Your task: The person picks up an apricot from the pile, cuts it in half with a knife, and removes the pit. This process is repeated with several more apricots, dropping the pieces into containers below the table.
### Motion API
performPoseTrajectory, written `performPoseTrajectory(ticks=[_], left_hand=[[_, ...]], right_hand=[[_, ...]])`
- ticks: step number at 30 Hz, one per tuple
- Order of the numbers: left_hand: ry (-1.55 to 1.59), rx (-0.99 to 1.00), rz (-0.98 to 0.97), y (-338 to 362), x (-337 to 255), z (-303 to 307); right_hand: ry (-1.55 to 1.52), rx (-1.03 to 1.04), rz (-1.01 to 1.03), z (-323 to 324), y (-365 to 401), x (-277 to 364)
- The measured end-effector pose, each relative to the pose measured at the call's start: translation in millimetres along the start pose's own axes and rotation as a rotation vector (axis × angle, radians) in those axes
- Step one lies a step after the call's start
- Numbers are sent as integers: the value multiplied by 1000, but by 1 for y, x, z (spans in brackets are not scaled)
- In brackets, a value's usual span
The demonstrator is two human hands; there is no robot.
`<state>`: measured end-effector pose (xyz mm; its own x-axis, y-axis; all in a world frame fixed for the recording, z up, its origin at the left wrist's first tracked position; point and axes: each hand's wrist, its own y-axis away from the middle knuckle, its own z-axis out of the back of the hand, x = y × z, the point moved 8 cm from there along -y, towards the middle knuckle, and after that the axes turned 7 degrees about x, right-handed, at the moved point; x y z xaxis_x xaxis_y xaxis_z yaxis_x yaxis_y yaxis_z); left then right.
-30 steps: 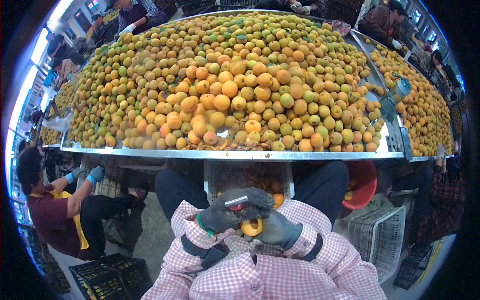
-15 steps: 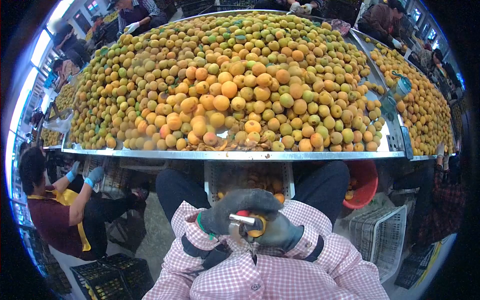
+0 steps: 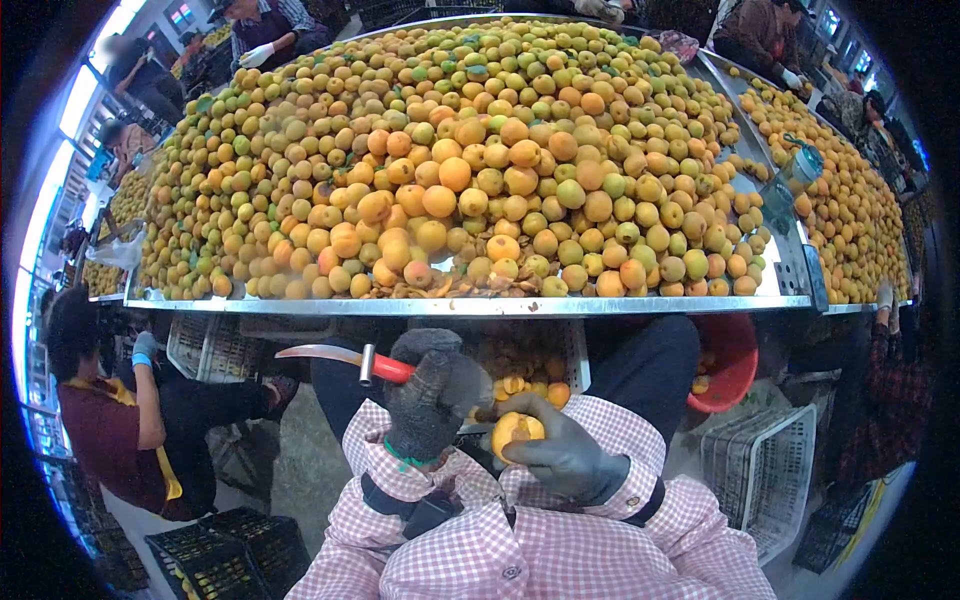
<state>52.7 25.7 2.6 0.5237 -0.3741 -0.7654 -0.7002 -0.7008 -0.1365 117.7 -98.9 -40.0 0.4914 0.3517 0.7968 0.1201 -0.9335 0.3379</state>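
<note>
My left hand (image 3: 425, 395), in a dark glove, is closed round the red handle of a knife (image 3: 318, 352). Its curved blade points left, and a short metal tube (image 3: 367, 365) sits across it near the handle. In my right hand (image 3: 575, 460), also gloved, is an apricot (image 3: 507, 436) with a brownish cut or opened patch facing up. The two hands are apart, above my lap. Beneath them, between my knees, a white crate (image 3: 577, 355) holds apricot pieces, partly hidden by my hands.
A metal-edged table (image 3: 470, 306) heaped with apricots (image 3: 440, 200) spans the front. To the right stand a red bucket (image 3: 735, 360), a white crate (image 3: 760, 480) and a bottle (image 3: 795, 172) on the table. Black crates (image 3: 230, 550) and a seated person (image 3: 115, 420) are at left.
My hands have moved apart. The knife has swung out to the left with my left hand, while the apricot stays in my right hand, its opened side now showing.
</note>
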Motion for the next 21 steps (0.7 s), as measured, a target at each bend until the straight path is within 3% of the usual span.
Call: performPoseTrajectory(ticks=[1, 3, 4, 6, 10, 13, 16, 18, 21], left_hand=[[13, -11, -42, -2, -5, 0], [-46, -22, -38, 1, -2, 3], [103, -12, -10, 3, 3, -2], [251, -4, 16, 4, 9, -8], [268, -17, 93, 7, 16, -19], [233, -25, 138, 11, 19, -18], [250, 58, 218, 13, 23, -19], [272, 118, 262, 14, 27, -22], [311, 144, 301, 17, 34, -19]], right_hand=[[0, -1, 0, 2, 2, 5], [28, -27, -183, 7, 5, -4], [29, -25, -184, 7, 5, -8], [240, -75, 36, 12, 4, 0], [388, -132, 100, 10, 10, 8], [267, -115, 53, 11, 6, 7], [17, -81, -117, 1, 7, 1], [-390, 1, -207, -9, 5, -14], [-433, 80, -254, -9, 5, -23]])
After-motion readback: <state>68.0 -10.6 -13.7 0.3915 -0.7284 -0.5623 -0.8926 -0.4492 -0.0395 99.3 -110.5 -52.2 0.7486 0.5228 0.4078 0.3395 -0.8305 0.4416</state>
